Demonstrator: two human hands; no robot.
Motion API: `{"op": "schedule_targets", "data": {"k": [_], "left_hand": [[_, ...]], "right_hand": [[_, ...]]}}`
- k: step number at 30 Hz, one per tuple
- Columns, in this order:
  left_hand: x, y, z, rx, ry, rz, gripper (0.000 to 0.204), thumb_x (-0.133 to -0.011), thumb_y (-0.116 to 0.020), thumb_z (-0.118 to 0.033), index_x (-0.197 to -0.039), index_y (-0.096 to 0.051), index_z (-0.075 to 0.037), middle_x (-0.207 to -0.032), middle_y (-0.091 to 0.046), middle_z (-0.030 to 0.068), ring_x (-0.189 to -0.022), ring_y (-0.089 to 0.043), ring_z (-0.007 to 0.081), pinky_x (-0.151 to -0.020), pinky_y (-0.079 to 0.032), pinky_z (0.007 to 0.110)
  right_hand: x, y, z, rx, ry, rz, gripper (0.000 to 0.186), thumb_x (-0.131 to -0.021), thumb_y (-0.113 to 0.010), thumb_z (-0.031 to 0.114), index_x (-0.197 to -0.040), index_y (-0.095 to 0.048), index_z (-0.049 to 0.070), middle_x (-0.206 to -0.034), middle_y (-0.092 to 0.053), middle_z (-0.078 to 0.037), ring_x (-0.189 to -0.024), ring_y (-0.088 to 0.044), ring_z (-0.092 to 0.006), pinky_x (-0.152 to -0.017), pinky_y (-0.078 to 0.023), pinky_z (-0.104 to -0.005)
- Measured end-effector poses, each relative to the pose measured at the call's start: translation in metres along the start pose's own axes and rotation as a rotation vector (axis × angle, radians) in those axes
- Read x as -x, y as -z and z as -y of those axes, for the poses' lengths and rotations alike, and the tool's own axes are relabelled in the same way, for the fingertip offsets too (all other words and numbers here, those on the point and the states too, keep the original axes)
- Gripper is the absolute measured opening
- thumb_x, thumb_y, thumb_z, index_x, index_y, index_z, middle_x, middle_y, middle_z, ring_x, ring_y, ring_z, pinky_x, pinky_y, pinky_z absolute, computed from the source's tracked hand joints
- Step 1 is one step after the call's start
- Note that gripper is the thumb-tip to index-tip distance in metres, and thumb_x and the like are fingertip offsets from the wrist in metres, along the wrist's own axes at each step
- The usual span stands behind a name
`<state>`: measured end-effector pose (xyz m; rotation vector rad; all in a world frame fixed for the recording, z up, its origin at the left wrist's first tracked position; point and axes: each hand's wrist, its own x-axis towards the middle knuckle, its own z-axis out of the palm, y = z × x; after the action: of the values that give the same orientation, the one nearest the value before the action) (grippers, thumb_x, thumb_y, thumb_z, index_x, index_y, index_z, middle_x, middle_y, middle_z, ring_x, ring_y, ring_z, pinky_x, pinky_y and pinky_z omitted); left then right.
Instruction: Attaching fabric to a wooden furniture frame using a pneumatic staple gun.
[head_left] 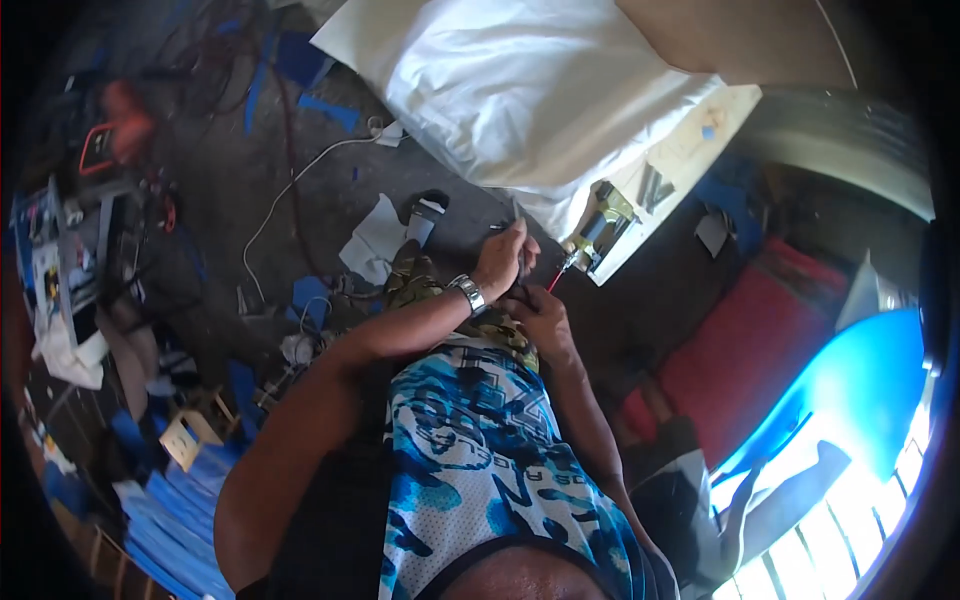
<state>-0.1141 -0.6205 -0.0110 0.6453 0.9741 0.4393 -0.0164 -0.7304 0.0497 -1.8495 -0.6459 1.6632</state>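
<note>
Head view: glossy white draped fabric [520,100] lying ahead

It is partly covering a pale wooden worktop [700,140]. The left hand [500,264], nearer the fabric, is gripping a slim dark implement [520,266], its long axis pointing fabric-ward; the right hand [543,320] is curling just below, its hold unclear.

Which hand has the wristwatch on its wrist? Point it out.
The left hand: a silver metal-band wristwatch circles its wrist. The right hand has a bare wrist.
</note>
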Motion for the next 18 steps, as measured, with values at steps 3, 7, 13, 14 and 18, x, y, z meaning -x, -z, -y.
{"op": "schedule_targets", "data": {"k": [3,7,13,14,18], "left_hand": [[0.020,-0.008,-0.019,0.059,0.061,0.160,0.061,-0.105,-0.034,-0.051,-0.089,-0.068,-0.002,-0.072,-0.063,0.0051,-0.063,-0.059,0.0118,-0.062,-0.049,0.026],[0.024,-0.023,-0.015,0.060,-0.077,0.255,0.062,-0.105,-0.032,-0.052,-0.100,-0.070,-0.003,-0.096,-0.070,0.0103,-0.095,-0.065,0.0171,-0.088,-0.050,0.033],[-0.062,0.019,-0.026,-0.134,-0.068,-0.251,0.044,-0.103,-0.042,-0.042,-0.120,-0.056,-0.004,-0.108,-0.061,0.0123,-0.086,-0.062,0.0218,-0.080,-0.052,0.034],[-0.081,0.027,-0.033,-0.036,-0.227,-0.393,0.047,-0.100,-0.051,-0.040,-0.120,-0.054,0.002,-0.105,-0.059,0.0143,-0.086,-0.060,0.0229,-0.081,-0.051,0.034],[-0.157,0.082,-0.027,-0.498,-0.436,-0.800,0.050,-0.091,-0.066,-0.029,-0.120,-0.052,0.009,-0.114,-0.060,0.0265,-0.111,-0.057,0.0391,-0.098,-0.045,0.044]], "right_hand": [[0.011,0.011,0.009,-0.240,-0.041,0.123,0.025,-0.087,-0.069,0.012,-0.108,-0.064,0.001,-0.091,-0.067,-0.006,-0.080,-0.059,-0.0117,-0.070,-0.048,-0.0282],[0.016,0.012,0.022,-0.105,-0.059,0.148,0.020,-0.089,-0.066,0.015,-0.104,-0.064,0.001,-0.086,-0.064,-0.004,-0.077,-0.057,-0.0108,-0.067,-0.046,-0.0278],[0.035,0.029,0.014,0.091,-0.078,-0.123,0.025,-0.097,-0.057,0.022,-0.109,-0.067,0.002,-0.081,-0.063,-0.004,-0.070,-0.055,-0.0099,-0.063,-0.045,-0.0266],[0.042,0.038,-0.004,0.223,0.009,-0.211,0.025,-0.097,-0.057,0.024,-0.106,-0.067,0.003,-0.082,-0.064,-0.005,-0.070,-0.056,-0.0105,-0.063,-0.045,-0.0266],[0.061,0.070,-0.038,0.635,-0.117,-0.235,0.023,-0.096,-0.058,0.021,-0.097,-0.065,0.000,-0.085,-0.065,-0.010,-0.081,-0.064,-0.0170,-0.075,-0.050,-0.0317]]}}
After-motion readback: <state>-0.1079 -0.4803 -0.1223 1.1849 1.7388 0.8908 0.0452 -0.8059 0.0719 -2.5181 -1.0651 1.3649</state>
